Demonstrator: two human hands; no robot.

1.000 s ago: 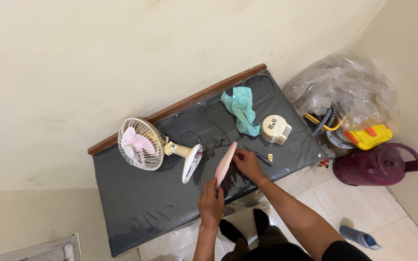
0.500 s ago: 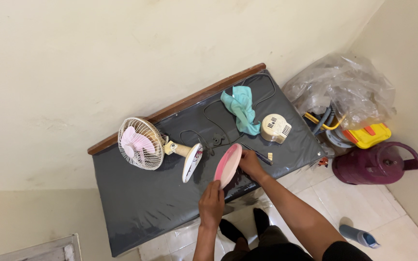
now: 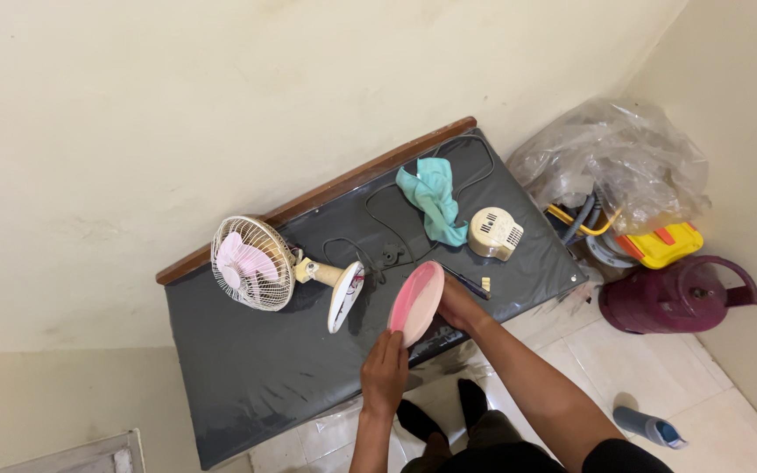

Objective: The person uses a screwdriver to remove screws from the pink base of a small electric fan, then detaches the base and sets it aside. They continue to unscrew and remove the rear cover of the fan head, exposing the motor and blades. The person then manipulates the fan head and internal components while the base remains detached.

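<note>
Both my hands hold a round pink cover plate [image 3: 414, 303] tilted up over the front edge of the dark table [image 3: 247, 368]. My left hand [image 3: 384, 372] grips its lower edge and my right hand [image 3: 457, 307] holds it from behind on the right. A small fan [image 3: 254, 263] with a cream wire guard and pink blades lies on its side to the left, its white base [image 3: 344, 296] facing the plate. A dark screwdriver [image 3: 469, 282] lies just beyond my right hand.
A teal cloth [image 3: 434, 201], a cream motor cover [image 3: 495, 233] and a black cord [image 3: 385, 219] lie at the table's back right. On the floor to the right are a clear plastic bag [image 3: 615, 162], a yellow box [image 3: 664, 244], a maroon jug [image 3: 676, 296] and a blue bottle [image 3: 649, 428].
The pink plate has turned from edge-on to showing its face. My right hand slid from its top edge to behind it. The view shifted slightly.
</note>
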